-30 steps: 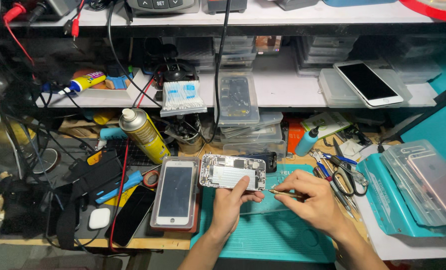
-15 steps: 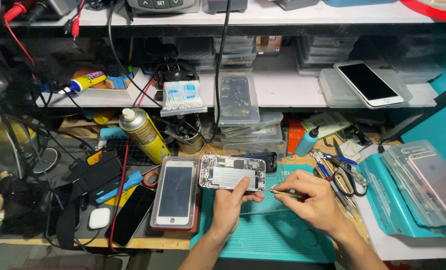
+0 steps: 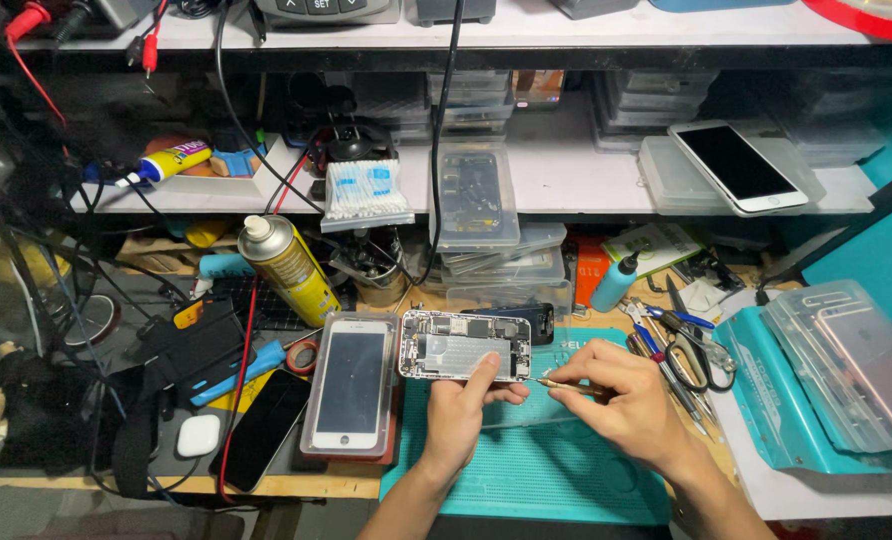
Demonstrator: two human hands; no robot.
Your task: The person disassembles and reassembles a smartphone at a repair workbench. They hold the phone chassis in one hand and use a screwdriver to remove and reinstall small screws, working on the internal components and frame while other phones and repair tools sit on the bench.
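An opened phone body [image 3: 465, 345] with its insides showing lies on the teal work mat [image 3: 546, 470]. My left hand [image 3: 461, 415] rests just below it, the forefinger pressing on its lower edge. My right hand [image 3: 616, 400] grips a thin screwdriver [image 3: 556, 383] whose tip points left at the phone's right end. A white phone screen [image 3: 351, 385] in a clear tray lies just left of the opened phone.
A yellow spray can [image 3: 291, 268] stands behind the screen. A dark phone [image 3: 263, 428] and black cables lie at the left. Scissors and pliers [image 3: 681, 345] lie right of my hands, beside clear cases on a teal tray [image 3: 766, 400]. Shelves with boxes and a white phone [image 3: 741, 165] rise behind.
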